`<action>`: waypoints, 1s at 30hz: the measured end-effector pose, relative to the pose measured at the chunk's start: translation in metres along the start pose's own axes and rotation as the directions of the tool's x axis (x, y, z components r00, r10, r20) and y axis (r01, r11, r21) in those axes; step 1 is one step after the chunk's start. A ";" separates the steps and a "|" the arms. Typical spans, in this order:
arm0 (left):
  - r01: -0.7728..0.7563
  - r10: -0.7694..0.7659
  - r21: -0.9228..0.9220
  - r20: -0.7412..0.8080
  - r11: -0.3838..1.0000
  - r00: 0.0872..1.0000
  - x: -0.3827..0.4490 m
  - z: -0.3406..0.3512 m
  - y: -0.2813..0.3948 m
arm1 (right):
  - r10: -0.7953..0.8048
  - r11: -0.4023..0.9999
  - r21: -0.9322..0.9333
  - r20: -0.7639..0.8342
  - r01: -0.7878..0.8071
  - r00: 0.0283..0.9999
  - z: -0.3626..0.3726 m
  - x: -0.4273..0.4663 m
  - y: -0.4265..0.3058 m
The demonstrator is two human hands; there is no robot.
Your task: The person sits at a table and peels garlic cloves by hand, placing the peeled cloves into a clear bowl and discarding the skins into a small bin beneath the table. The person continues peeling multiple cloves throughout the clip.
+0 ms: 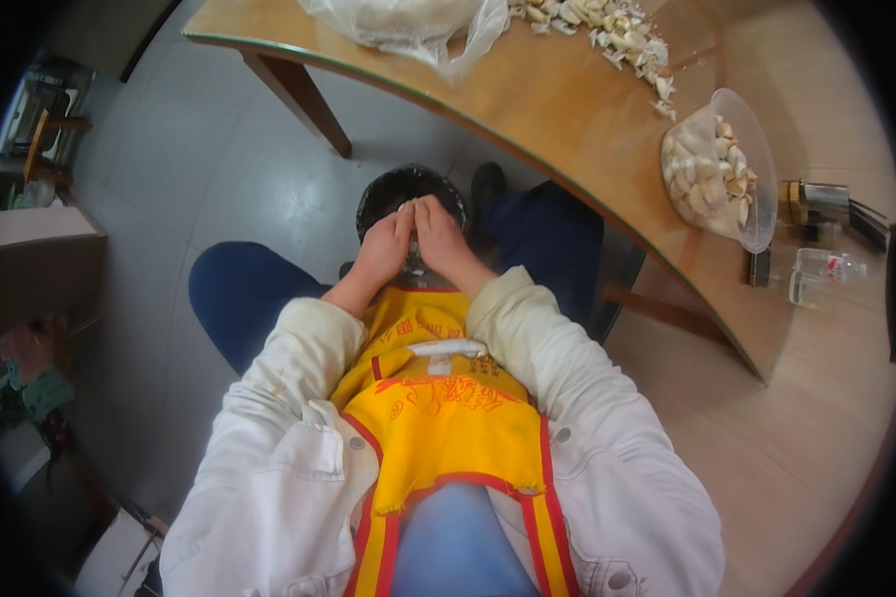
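Observation:
My left hand (386, 240) and my right hand (437, 235) meet at the fingertips over a black-lined bin (373, 192) between my knees. The fingers are bent together, and whatever they may hold is hidden under them. Small pale bits show in the bin below my wrists. To the right, a clear plastic bowl (766, 179) of garlic cloves (705, 179) stands on the glass-topped wooden table (567, 104). Loose garlic cloves and peelings (631, 41) lie in a curved heap near the table's far side. A yellow apron (448, 418) with red edging covers my lap.
A translucent plastic bag (425, 30) lies at the table's far edge. Beyond the bowl are a metal cylinder (825, 203) and a clear plastic bottle (829, 265). A table leg (299, 97) stands ahead of the bin. A light-topped cabinet (41, 227) is at the left.

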State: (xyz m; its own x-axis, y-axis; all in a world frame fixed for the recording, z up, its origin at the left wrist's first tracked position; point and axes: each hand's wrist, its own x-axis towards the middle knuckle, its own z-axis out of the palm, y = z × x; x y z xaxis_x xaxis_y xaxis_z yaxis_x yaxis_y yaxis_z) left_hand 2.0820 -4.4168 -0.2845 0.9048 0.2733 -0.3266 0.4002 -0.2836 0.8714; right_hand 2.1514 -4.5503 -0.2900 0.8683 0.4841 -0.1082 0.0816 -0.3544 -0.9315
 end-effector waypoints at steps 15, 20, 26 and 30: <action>0.314 -0.078 -0.478 0.450 0.821 0.890 -0.007 -0.012 0.001 | 0.090 0.978 -0.196 0.063 -0.076 0.994 -0.019 -0.001 -0.029; 0.129 -0.021 -0.333 0.307 0.934 0.951 -0.003 -0.008 -0.003 | 0.156 0.948 -0.300 0.134 -0.110 0.979 -0.024 -0.003 -0.033; -0.215 0.203 0.142 0.096 0.966 0.974 -0.010 0.000 -0.007 | 0.092 0.981 -0.169 -0.028 -0.096 0.995 -0.018 -0.001 -0.024; -0.263 0.261 -0.006 0.130 0.965 0.956 -0.016 -0.009 0.012 | 0.047 0.983 -0.181 0.059 -0.035 0.997 -0.019 -0.006 -0.025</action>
State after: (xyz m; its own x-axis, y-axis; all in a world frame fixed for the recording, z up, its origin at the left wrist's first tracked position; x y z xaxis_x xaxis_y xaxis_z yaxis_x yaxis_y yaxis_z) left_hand 2.0713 -4.4158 -0.2654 0.9889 0.0675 -0.1323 0.1475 -0.3403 0.9287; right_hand 2.1532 -4.5591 -0.2594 0.8409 0.5132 -0.1718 0.1381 -0.5105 -0.8487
